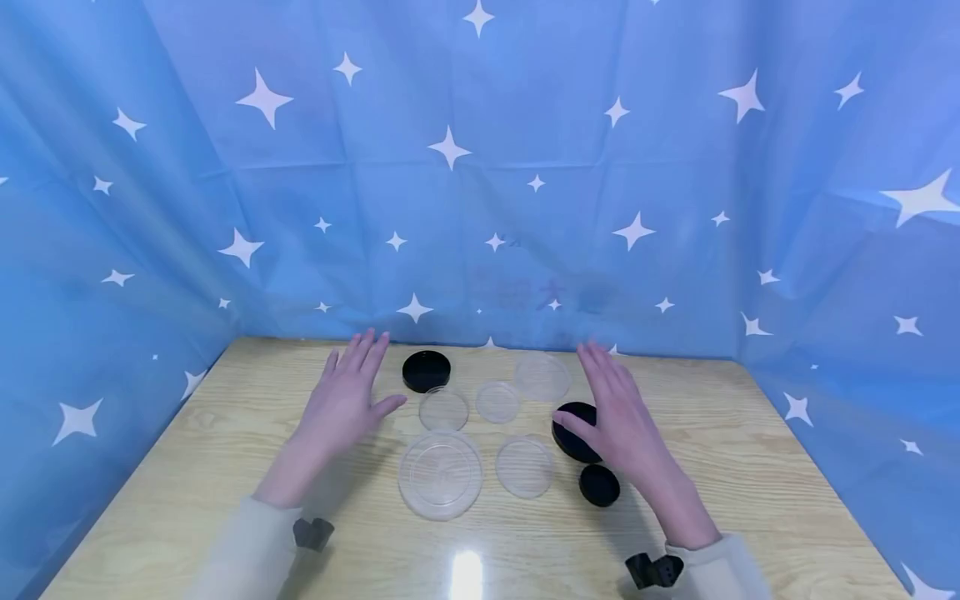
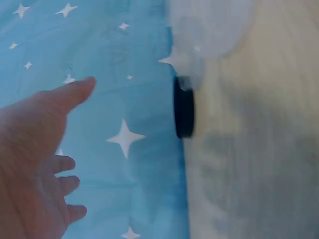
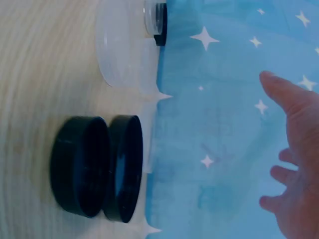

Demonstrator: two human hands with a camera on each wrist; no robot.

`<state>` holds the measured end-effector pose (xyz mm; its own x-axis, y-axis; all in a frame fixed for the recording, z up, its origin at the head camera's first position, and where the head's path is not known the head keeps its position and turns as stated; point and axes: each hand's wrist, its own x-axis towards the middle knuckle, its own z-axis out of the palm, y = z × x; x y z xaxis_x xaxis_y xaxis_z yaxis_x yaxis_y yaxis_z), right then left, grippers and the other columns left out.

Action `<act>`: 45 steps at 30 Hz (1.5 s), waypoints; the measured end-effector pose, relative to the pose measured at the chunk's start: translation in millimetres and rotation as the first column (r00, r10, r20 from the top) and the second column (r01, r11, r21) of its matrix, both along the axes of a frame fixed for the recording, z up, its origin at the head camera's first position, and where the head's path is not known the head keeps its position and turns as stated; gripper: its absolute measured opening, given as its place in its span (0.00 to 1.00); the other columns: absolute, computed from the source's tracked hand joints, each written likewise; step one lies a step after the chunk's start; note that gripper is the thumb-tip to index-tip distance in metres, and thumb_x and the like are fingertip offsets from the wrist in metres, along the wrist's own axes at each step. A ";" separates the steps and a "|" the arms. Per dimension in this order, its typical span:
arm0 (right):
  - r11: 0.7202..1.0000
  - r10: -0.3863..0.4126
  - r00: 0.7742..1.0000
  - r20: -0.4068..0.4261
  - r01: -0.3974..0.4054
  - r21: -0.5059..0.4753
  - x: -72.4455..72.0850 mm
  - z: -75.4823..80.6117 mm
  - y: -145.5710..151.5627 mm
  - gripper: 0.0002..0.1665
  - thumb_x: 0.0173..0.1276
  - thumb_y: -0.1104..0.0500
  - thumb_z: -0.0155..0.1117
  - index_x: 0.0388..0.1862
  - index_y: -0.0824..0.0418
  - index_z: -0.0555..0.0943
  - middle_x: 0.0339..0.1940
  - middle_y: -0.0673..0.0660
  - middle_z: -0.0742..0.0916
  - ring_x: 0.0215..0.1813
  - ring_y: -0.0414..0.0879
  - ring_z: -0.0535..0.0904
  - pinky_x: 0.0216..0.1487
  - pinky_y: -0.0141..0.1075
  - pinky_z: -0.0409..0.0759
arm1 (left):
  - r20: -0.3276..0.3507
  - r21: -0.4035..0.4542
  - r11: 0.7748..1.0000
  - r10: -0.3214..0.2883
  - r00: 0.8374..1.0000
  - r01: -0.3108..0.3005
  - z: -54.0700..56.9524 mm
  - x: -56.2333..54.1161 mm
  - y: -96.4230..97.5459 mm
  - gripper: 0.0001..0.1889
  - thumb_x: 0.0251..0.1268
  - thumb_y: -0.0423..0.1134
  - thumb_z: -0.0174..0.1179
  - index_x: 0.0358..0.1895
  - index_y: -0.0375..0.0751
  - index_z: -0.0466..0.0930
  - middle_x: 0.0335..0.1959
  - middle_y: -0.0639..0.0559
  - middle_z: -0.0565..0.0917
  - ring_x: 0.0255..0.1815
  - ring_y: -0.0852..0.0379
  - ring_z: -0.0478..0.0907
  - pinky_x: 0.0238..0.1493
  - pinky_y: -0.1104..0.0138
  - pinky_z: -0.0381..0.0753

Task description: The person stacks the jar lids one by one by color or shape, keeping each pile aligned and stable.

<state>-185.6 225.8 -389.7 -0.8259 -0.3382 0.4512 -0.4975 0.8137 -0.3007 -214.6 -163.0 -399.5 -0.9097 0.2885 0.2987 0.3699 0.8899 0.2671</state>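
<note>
My left hand is held over the left part of the table, fingers straight and thumb spread, with nothing in its grasp. Nearest to it are a black round cap and a clear round lid. Likewise empty and spread, my right hand partly covers a larger black cap in the head view. In the right wrist view that hand appears apart from the caps. A smaller black cap lies just in front, hollow side showing. Between the hands lie more clear lids, including a large ringed one.
A medium clear lid, a small one and a hazy wider one lie on the wood-grain table. Behind the table and along its sides hangs a blue star-patterned curtain. Light glares near the front edge.
</note>
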 end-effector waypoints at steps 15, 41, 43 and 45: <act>0.985 0.107 0.983 0.148 -0.085 -0.149 15.2 -25.8 -25.9 0.56 0.64 0.49 0.78 0.82 0.64 0.57 0.80 0.63 0.66 0.78 0.62 0.61 0.71 0.60 0.66 | 0.104 0.237 0.966 -0.132 0.986 0.104 -33.5 24.6 -32.9 0.51 0.64 0.50 0.72 0.83 0.42 0.50 0.80 0.38 0.58 0.78 0.35 0.56 0.73 0.39 0.58; 0.966 0.255 0.881 0.399 -0.218 -0.136 25.2 -60.8 -83.8 0.66 0.51 0.40 0.84 0.82 0.60 0.60 0.79 0.60 0.68 0.79 0.58 0.60 0.75 0.56 0.61 | 0.327 0.452 0.879 -0.320 0.889 0.151 -61.7 37.1 -29.4 0.56 0.48 0.54 0.80 0.80 0.41 0.59 0.76 0.42 0.68 0.76 0.37 0.62 0.73 0.41 0.58; 0.969 0.248 0.885 0.393 -0.225 -0.106 24.8 -61.6 -86.4 0.66 0.51 0.38 0.83 0.82 0.61 0.60 0.79 0.61 0.68 0.79 0.58 0.60 0.75 0.57 0.60 | 0.339 0.451 0.878 -0.332 0.880 0.157 -62.8 36.8 -27.4 0.56 0.47 0.53 0.80 0.79 0.40 0.60 0.75 0.41 0.68 0.76 0.37 0.62 0.74 0.42 0.58; 0.970 0.242 0.888 0.392 -0.228 -0.082 24.8 -62.2 -88.5 0.67 0.50 0.38 0.83 0.81 0.61 0.61 0.79 0.61 0.68 0.79 0.59 0.60 0.75 0.57 0.59 | 0.348 0.446 0.879 -0.345 0.872 0.169 -63.7 36.5 -25.4 0.56 0.47 0.52 0.81 0.79 0.39 0.60 0.75 0.41 0.69 0.76 0.37 0.62 0.74 0.43 0.58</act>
